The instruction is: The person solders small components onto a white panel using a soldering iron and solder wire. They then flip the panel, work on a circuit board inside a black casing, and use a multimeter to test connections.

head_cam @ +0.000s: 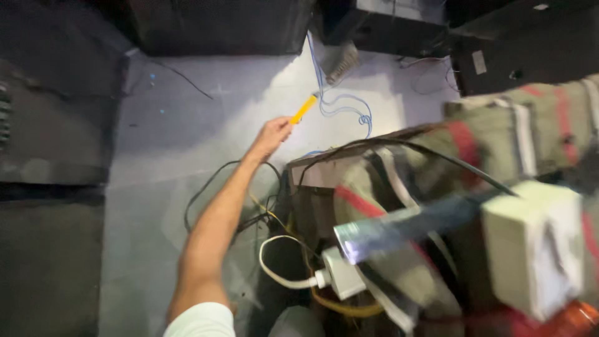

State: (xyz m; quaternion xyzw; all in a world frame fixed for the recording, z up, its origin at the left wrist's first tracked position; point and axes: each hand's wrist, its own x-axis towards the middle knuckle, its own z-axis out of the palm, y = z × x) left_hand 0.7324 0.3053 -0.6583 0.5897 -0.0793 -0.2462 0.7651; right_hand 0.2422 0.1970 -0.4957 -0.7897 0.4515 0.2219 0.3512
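One arm: reaches up across the pale floor [187, 125], elbow nearly straight
Black cables [212, 187]: looped on the floor just beside the forearm
Hand [269, 136]: left or right, cannot tell; fingers closed around the yellow tool [304, 109]
Yellow tool: tilted, tip near blue wires [343, 106]
White plug block [340, 274]: low, beside the striped cloth [499, 143]

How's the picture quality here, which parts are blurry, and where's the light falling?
Head view: light pools on the pale floor around the outstretched hand holding a yellow tool; the edges fall into deep shadow. The white box and striped cloth at right are smeared by motion blur.
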